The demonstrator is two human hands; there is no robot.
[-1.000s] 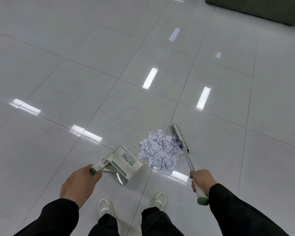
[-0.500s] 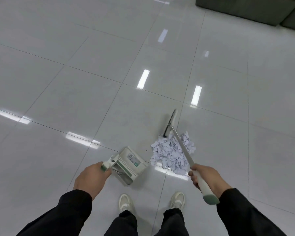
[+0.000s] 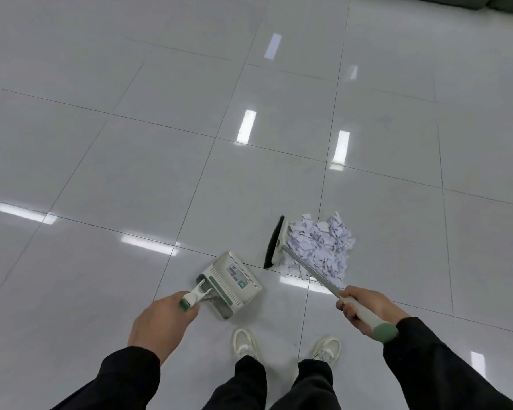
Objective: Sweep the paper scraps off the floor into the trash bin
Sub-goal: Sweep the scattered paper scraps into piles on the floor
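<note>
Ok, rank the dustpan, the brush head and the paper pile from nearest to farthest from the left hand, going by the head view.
1. Dustpan: its handle is in the left hand.
2. Brush head: past the dustpan, up and to the right.
3. Paper pile: right of the brush head, touching it.

White paper scraps [image 3: 320,247]; cream dustpan [image 3: 231,284], green-trimmed; black-bristled broom [image 3: 274,244]; glossy pale-grey tiled floor [image 3: 131,158]; black sleeves [image 3: 444,371].

Black long sleeves [image 3: 125,377], black trousers [image 3: 243,386], off-white lace-up sneakers [image 3: 245,343]; bare hands [image 3: 157,324].
</note>
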